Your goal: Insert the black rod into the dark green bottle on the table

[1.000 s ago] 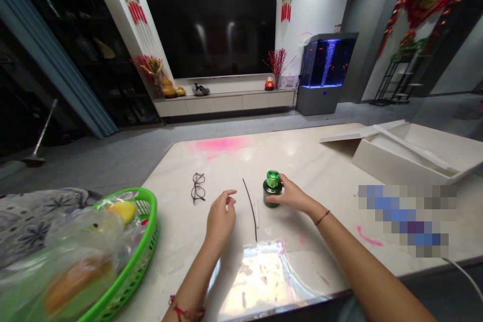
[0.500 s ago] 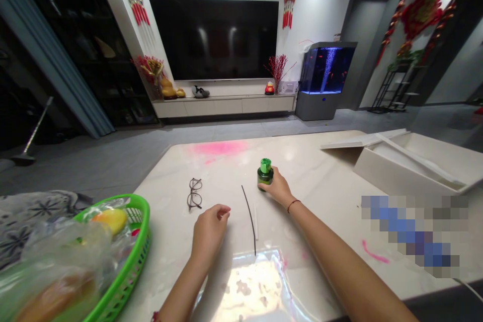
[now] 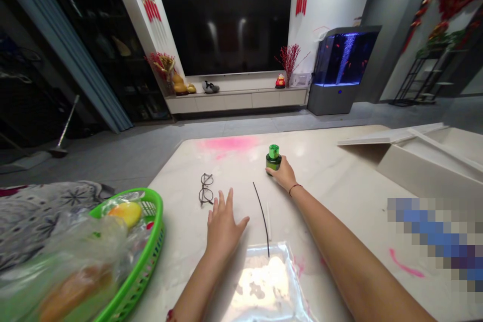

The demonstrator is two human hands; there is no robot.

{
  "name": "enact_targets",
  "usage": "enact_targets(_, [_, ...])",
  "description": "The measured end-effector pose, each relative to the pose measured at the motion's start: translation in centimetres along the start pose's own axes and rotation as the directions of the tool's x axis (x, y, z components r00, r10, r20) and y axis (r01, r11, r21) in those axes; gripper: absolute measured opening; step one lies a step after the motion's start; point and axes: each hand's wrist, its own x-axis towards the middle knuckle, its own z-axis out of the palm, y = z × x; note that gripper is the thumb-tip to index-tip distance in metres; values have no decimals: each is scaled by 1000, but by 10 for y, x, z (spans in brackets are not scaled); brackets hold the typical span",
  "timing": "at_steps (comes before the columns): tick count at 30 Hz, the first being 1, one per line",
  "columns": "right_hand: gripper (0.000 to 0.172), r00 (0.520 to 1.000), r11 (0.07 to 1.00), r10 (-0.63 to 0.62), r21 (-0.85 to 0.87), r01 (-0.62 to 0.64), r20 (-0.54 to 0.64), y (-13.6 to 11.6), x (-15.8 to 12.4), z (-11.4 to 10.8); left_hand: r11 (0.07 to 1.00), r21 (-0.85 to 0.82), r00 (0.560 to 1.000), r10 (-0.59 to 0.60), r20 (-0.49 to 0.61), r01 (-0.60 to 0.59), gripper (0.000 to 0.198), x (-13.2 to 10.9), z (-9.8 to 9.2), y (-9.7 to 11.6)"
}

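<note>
My right hand (image 3: 285, 175) reaches far out over the white table (image 3: 339, 186) and wraps around the base of a small dark green bottle with a shiny green cap (image 3: 273, 157), which stands upright. My left hand (image 3: 222, 226) lies flat on the table with fingers spread, holding nothing. Just right of that hand lie a thin black stick (image 3: 261, 216) and a short white stick (image 3: 268, 214). A pair of glasses (image 3: 206, 189) lies a little beyond my left hand.
A green basket (image 3: 141, 256) with bagged fruit sits at the table's left corner. A clear plastic sheet (image 3: 264, 282) lies near the front edge. An open white box (image 3: 418, 161) stands at the right. Pink stains mark the tabletop's far side.
My right hand has pushed the green bottle farther away across the table. My left hand went from loosely curled to flat with fingers spread.
</note>
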Motion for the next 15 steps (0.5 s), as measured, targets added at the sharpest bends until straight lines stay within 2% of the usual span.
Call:
enact_targets(6, [55,999,996,20,82,-17,-28,0,-4,3,996,-92,998,-5,55,10,28,-5,-11,4])
enact_targets(8, [53,999,994,45,102,-42,-29,1,-7,5,993,-122,1000,13,21,-10,26,-6,-13,4])
enact_targets(11, [50,998,996,56,77,-54,-22,3,-12,7,987,-132,994,81,-72,-90,36,-6,-11,3])
enact_targets(15, [50,999,999,30,21,-30,-9,6,-14,9,990,-102,995,93,-45,-97,35,-6,-10,1])
